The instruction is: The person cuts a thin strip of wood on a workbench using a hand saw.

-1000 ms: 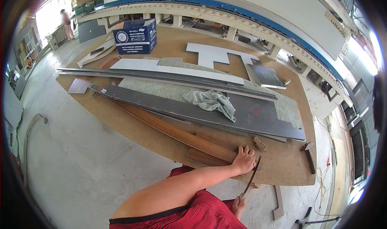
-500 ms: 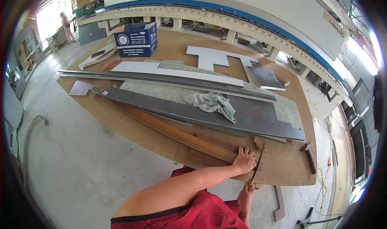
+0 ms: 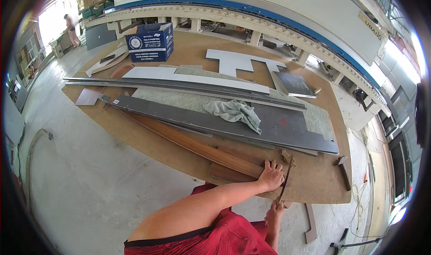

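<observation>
A long, brown wood-grain strip [image 3: 197,148] runs diagonally across the near side of the table. My left hand [image 3: 272,176] presses down on its right end, fingers bent over it. Just right of those fingers stands a hand saw [image 3: 287,176], its thin blade seen nearly edge-on and slanting across the strip's end. My right hand [image 3: 274,213] is closed round the saw's handle at the table's near edge. Beneath the strip lies a flat brown board [image 3: 229,172]. The exact contact of blade and strip is hidden by my left hand.
A hammer [image 3: 343,172] lies at the table's right edge, and a small wood scrap [image 3: 286,156] beyond the blade. Dark grey panels [image 3: 283,125], a crumpled cloth [image 3: 234,114] and a blue box [image 3: 151,44] stand farther back. A large machine [image 3: 251,17] borders the far side.
The saw and both hands hold nearly the same place. The whole view has shifted very slightly. A distant person at the upper left has changed posture a little.
</observation>
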`<state>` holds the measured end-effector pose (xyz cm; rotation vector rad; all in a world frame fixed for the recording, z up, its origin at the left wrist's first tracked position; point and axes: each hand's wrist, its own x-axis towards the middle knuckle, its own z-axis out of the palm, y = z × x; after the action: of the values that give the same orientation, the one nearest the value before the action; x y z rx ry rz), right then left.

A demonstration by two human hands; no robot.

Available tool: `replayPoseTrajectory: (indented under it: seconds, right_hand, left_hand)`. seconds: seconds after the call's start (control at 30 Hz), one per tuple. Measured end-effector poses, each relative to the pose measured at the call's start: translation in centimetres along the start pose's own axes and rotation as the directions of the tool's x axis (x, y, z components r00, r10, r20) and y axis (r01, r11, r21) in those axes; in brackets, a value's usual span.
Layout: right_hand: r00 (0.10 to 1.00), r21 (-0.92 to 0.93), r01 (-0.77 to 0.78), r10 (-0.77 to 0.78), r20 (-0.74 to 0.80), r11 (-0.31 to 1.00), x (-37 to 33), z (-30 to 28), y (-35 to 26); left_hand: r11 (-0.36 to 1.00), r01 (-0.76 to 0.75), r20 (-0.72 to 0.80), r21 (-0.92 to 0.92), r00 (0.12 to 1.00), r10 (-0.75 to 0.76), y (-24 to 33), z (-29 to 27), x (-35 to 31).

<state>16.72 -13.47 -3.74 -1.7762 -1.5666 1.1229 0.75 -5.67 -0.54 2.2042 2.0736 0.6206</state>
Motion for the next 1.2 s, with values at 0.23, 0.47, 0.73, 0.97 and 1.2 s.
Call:
replayPoseTrajectory:
  seconds: [0.23,0.47,0.73,0.97,1.2]
  right_hand:
    - [0.895,-0.104,0.423,-0.433,-0.108,0.9,0.4,0.7,9.6]
    - [0.964,-0.134,0.244,-0.255,-0.07,0.96,-1.5,-0.6,15.8]
    - [0.994,-0.214,0.103,-0.105,-0.001,0.971,-1.0,-1.8,13.1]
    - [0.98,0.322,0.128,-0.17,0.106,0.938,1.6,-1.3,17.5]
    - [0.991,0.247,0.094,-0.116,0.074,0.964,0.4,-1.3,13.7]
  left_hand:
    - [0.999,0.016,0.052,-0.034,0.999,-0.015,0.4,-0.7,-0.1]
    - [1.0,-0.029,0.034,-0.012,0.999,0.029,0.3,-0.8,0.0]
    - [0.998,-0.004,0.088,-0.064,0.996,0.009,0.0,-0.8,0.5]
    - [0.997,0.079,0.012,0.007,0.997,-0.08,0.1,0.1,0.3]
    - [0.999,0.048,0.047,-0.012,0.998,-0.048,0.1,-0.5,0.3]
